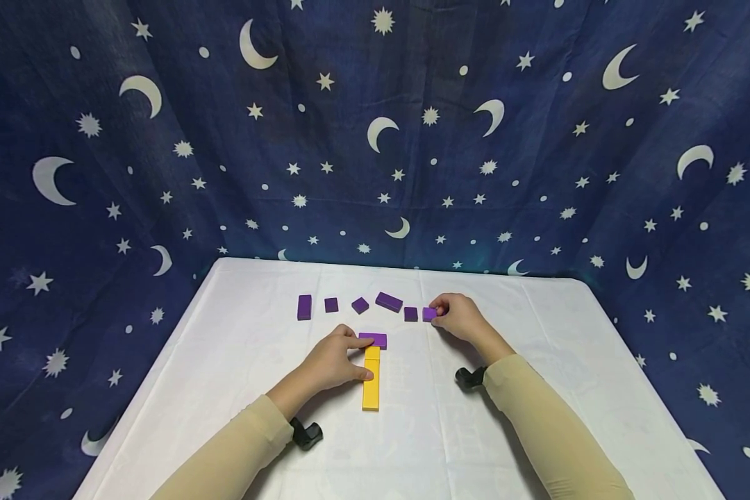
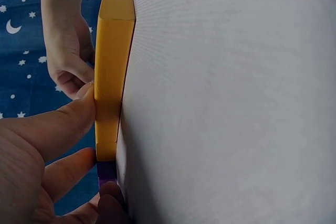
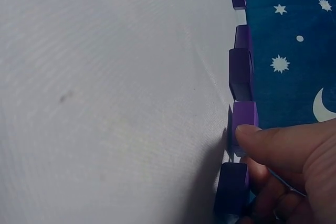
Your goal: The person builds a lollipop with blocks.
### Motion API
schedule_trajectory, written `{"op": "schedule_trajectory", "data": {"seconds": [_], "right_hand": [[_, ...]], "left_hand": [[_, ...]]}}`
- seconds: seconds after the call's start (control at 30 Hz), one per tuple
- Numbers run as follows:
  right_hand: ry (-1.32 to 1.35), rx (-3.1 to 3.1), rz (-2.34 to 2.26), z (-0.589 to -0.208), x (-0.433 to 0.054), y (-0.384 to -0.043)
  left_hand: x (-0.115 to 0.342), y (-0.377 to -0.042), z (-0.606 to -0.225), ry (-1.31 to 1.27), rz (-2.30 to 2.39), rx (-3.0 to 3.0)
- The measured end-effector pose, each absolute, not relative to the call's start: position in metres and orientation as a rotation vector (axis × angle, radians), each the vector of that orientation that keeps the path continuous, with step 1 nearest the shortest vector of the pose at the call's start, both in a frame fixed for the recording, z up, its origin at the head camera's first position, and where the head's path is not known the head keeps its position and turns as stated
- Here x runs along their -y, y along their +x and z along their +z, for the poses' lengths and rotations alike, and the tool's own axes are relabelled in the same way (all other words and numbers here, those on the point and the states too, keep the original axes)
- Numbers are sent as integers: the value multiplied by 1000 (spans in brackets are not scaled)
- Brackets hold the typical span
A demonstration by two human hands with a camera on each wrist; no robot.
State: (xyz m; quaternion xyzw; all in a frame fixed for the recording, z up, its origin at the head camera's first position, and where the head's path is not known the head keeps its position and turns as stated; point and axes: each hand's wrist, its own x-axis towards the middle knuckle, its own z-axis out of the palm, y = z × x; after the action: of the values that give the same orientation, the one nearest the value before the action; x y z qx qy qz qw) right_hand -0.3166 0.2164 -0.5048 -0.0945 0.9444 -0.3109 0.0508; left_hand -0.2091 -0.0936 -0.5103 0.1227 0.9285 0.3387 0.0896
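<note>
In the head view, my left hand [image 1: 328,361] rests over a T-shaped row, thumb on a long yellow block [image 1: 371,394] and index finger on a flat purple block [image 1: 381,341]. A short yellow block [image 1: 372,353] lies between them. The left wrist view shows the left thumb [image 2: 79,111] touching the yellow block [image 2: 113,61], other fingers at the purple end [image 2: 106,170]. Farther right, my right hand [image 1: 462,319] pinches a small purple block [image 1: 428,314]. In the right wrist view, the thumb [image 3: 252,136] lies on this block [image 3: 245,113], with another dark purple block [image 3: 232,184] nearby.
Along the far side of the white table [image 1: 256,375] lie several purple blocks: an upright-lying one [image 1: 304,307], a small one [image 1: 331,305], a turned one [image 1: 360,305], a long tilted one [image 1: 389,301] and a small one [image 1: 410,314]. Behind hangs a starry blue cloth [image 1: 344,139].
</note>
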Motion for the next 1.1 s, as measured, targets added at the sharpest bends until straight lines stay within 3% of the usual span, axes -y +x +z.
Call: {"op": "schedule_trajectory", "data": {"seconds": [1.1], "right_hand": [[-328,-2888,-1120,-501,-191,-299]], "left_hand": [[94,-209,-511,361,1010,-2754]]}}
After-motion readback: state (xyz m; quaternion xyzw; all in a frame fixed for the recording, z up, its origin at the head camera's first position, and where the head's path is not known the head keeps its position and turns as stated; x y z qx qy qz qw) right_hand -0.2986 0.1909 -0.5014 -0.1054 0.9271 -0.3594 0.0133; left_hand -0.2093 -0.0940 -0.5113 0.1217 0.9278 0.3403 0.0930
